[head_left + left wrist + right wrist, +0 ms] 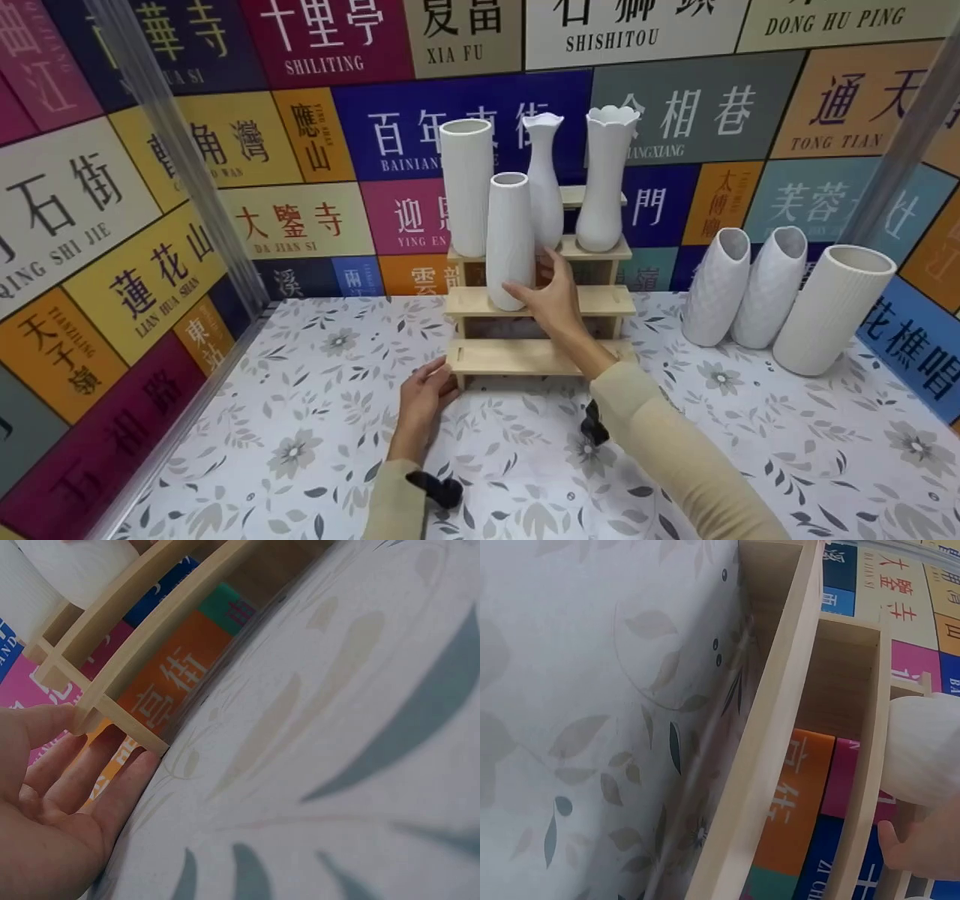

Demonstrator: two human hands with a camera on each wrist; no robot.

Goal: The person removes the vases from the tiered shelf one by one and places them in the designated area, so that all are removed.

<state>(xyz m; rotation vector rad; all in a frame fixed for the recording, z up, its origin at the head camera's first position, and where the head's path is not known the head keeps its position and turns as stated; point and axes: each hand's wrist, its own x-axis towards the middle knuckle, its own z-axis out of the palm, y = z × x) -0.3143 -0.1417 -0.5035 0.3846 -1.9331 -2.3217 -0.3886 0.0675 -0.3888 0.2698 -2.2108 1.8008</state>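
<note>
My right hand [559,296] grips a slim white vase [511,240] low on its body, thumb at the front and fingers at the right side. The vase stands upright, its base at the second step from the bottom of a stepped wooden stand [525,358]. In the right wrist view the thumb shows beside the vase's rounded base [922,750]. My left hand [424,394] holds the left end of the stand's lowest step. The left wrist view has the thumb on the step's corner and the fingers along the leg [131,727].
On the step behind stand a ribbed cylindrical vase [466,195], a narrow-necked vase [546,187] and a scallop-rimmed vase [602,187]. Right of the stand, two textured vases [716,289] and a wide ribbed vase [832,311] stand on the floral tablecloth [300,450]. Sign-covered walls [480,82] enclose the table.
</note>
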